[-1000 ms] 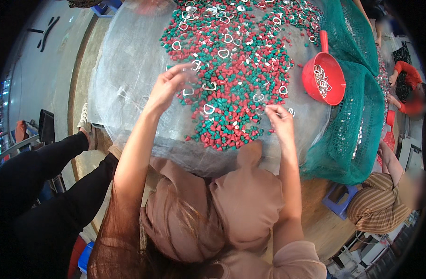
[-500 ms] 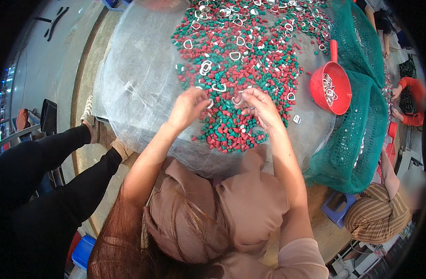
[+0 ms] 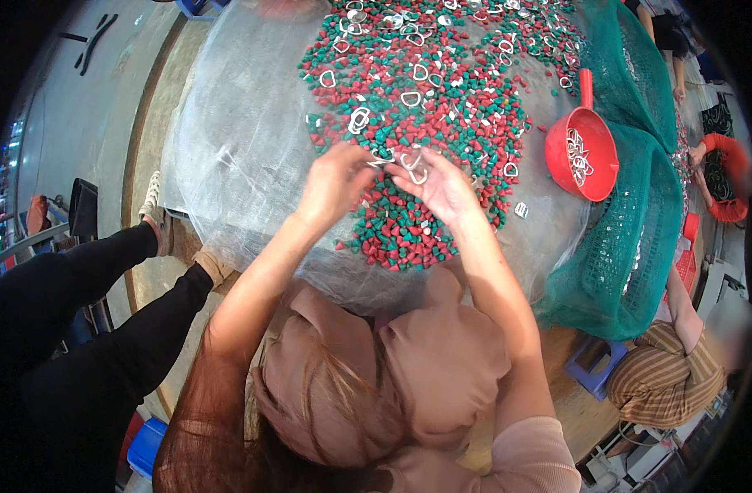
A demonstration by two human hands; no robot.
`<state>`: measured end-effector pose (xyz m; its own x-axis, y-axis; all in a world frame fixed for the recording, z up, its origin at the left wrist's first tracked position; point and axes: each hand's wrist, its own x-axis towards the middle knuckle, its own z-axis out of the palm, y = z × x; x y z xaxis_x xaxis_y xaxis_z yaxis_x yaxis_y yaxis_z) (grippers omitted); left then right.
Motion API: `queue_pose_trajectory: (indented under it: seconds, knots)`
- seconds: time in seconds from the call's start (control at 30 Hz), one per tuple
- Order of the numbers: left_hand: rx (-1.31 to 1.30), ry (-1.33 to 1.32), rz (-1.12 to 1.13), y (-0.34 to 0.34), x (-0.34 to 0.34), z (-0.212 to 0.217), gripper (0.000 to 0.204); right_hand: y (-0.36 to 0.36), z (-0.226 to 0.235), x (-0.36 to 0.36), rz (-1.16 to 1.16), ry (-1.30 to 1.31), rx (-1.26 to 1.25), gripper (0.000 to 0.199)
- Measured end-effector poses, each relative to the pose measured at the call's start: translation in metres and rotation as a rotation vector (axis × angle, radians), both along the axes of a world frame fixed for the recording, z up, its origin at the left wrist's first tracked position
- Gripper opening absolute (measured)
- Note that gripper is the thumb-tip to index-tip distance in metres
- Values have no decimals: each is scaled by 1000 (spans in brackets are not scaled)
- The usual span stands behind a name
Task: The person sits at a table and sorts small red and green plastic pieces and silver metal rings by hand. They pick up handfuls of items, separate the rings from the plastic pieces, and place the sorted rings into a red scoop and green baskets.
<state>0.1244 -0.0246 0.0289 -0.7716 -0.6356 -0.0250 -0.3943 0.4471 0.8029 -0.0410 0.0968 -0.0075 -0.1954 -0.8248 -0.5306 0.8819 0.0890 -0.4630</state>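
Note:
Both my hands are over a spread of small red and green cone-shaped pieces [image 3: 409, 238], mixed with pale metal rings. My left hand [image 3: 333, 182] is closed, its fingertips at a pale metal ring [image 3: 381, 158]. Close beside it, my right hand [image 3: 443, 187] pinches white D-shaped rings [image 3: 410, 167] between thumb and fingers; how many it holds I cannot tell. Other D-rings, such as one pale loop [image 3: 410, 99], lie among the pieces. To the right, a red long-handled scoop [image 3: 603, 160] holds several metal rings.
The pieces lie on thin clear sheeting [image 3: 244, 123]. Green mesh nets [image 3: 614, 255] line the right side, and a small metal buckle [image 3: 521, 210] lies apart from the spread. A person in black trousers [image 3: 88, 263] is at left; others sit at right beyond a blue stool [image 3: 596, 366].
My hands have come together over the pieces. The left moved up and right, while the right shifted left with its palm turned more upward, rings still in its fingers.

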Motion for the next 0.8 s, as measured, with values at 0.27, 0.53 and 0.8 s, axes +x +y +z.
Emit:
queue_pose_trajectory:
  seconds: [0.27,0.53,0.8]
  knots:
    - [927,84,-90,1,-23,22,37,-18,-1,16,-40,-168,104,24]
    - [683,171,-223,3,-29,36,31,-15,10,19,-117,-121,38,27]
    - [-35,12,-60,9,-62,34,18,-2,4,12,-76,-319,-127,29]
